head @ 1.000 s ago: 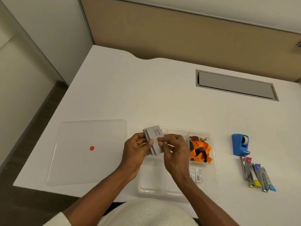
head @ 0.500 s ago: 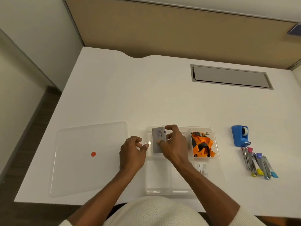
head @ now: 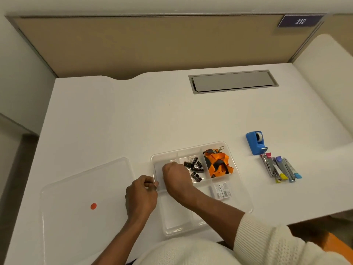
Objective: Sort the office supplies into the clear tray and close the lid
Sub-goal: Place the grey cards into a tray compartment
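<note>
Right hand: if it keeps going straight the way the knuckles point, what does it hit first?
The right hand points up-left inside the clear tray, so probably the tray's far-left wall; depth is unclear, and the binder clips lie off to its right.

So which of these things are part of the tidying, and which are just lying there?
Part of the job:
tray
lid
binder clips
lanyard
staple boxes
tape dispenser
staplers

Just there:
cable hatch
sign 212
</note>
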Demonstrator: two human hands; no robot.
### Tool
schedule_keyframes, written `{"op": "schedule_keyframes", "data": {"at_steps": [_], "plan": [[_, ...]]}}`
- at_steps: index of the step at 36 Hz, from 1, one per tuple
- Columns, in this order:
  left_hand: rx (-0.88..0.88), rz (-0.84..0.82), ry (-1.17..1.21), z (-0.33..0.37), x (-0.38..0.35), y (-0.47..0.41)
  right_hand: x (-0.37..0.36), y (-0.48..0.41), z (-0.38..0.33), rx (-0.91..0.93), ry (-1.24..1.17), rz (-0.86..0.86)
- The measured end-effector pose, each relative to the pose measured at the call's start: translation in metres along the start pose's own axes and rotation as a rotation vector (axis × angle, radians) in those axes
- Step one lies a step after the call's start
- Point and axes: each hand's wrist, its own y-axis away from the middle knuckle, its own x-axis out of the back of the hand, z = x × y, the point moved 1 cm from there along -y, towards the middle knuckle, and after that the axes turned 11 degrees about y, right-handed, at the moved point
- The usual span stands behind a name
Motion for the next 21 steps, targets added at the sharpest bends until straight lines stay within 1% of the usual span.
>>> {"op": "schedule_keyframes", "data": {"at_steps": [2,5,7,9,11,14,17,19,21], "plan": [[0.018,0.001,-0.029,0.004,0.000,0.001,0.001,0.003,0.002,0.027,0.007,0.016],[0.036,0.009,-0.079,0.009,0.001,0.003,0.002,0.011,0.006,0.068,0.066,0.103],[0.023,0.018,-0.141,0.011,0.002,0.005,0.004,0.016,0.017,0.065,0.026,0.195],[-0.017,0.035,-0.252,0.014,0.003,0.008,0.004,0.020,0.039,0.038,-0.073,0.264],[-0.096,0.074,-0.385,0.018,0.003,0.012,0.007,0.024,0.070,-0.033,-0.144,0.315],[-0.290,0.141,-0.515,0.029,-0.002,0.018,0.012,0.038,0.121,-0.184,-0.209,0.369],[-0.407,0.182,-0.496,0.054,-0.016,0.024,0.010,0.050,0.179,-0.365,-0.289,0.401],[-0.444,0.141,-0.428,0.076,-0.031,0.026,0.005,0.056,0.213,-0.450,-0.326,0.418],[-0.487,0.029,-0.397,0.100,-0.053,0.025,-0.002,0.061,0.243,-0.531,-0.310,0.455]]}}
